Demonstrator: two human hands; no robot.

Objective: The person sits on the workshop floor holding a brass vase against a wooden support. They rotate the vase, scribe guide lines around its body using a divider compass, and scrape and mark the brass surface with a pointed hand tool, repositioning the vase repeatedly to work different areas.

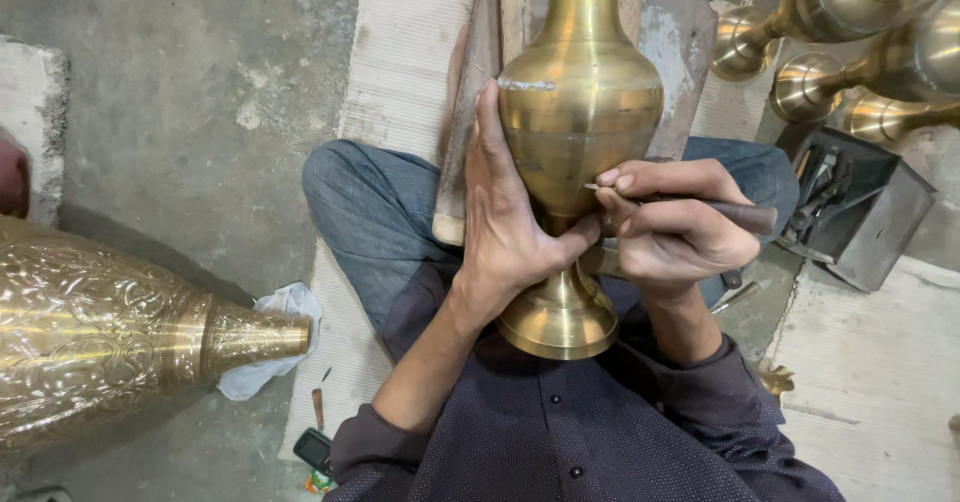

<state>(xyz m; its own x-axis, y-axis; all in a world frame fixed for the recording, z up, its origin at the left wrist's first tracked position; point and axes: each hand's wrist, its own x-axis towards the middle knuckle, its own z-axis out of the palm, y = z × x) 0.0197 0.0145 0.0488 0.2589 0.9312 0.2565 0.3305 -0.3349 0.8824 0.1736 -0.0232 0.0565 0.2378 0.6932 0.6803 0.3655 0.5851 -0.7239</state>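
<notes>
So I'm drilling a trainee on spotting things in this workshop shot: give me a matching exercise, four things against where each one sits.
Things:
1. plain brass vase
2. engraved brass vessel
3. metal tool box
4. white cloth

Places:
A. lying on its side at the left edge
B. on the floor by the engraved vessel's neck
C. steadied by the left hand, with the right hand holding a thin graver to it
D. at the right, past the knee

Pairs: 1-C, 2-A, 3-D, 4-B
</notes>
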